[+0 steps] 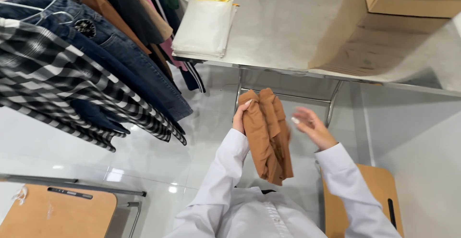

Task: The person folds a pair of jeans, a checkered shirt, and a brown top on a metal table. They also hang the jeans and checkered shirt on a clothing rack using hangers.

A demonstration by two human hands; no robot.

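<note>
Holding a tan garment (pixel 267 134) up in front of the chest.
Left hand (pixel 240 117) is clamped on the garment's top edge, so it hangs long axis vertical; right hand (pixel 311 126), fingers spread and empty, sits just beside it to the right, below the metal table (pixel 288 22).

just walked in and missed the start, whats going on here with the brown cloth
A person in a white long-sleeved shirt holds up a bunched tan-brown fabric garment in front of a metal-topped table. The left hand grips its upper edge, so it hangs down in folds. The right hand is open beside it, apparently not gripping. A rack of hanging clothes, with blue jeans and a black-and-white checked shirt, stands to the left.
</note>
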